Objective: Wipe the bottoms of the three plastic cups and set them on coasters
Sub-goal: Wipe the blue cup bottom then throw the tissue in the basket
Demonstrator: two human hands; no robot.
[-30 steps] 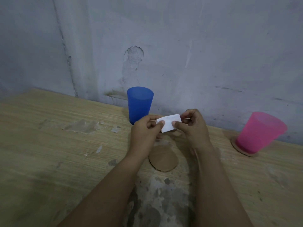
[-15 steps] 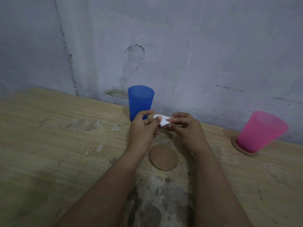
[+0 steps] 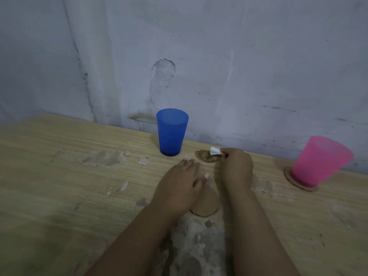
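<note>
Blue cup (image 3: 172,132) upright on bare table (image 3: 59,176), near wall. Left hand (image 3: 180,188) flat, fingers loosely extended, partly covering a cardboard coaster (image 3: 207,204). Right hand (image 3: 236,166) pinches folded white tissue (image 3: 215,151) over a worn brown patch (image 3: 205,156). Pink cup (image 3: 318,160) sits on coaster (image 3: 298,185) far right.

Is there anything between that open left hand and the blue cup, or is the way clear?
Nothing visible stands between them. The left hand hovers open over the table, with only bare wood up to the blue cup. The right hand, pinching a small white wipe, sits off to the right, beside that path.
</note>
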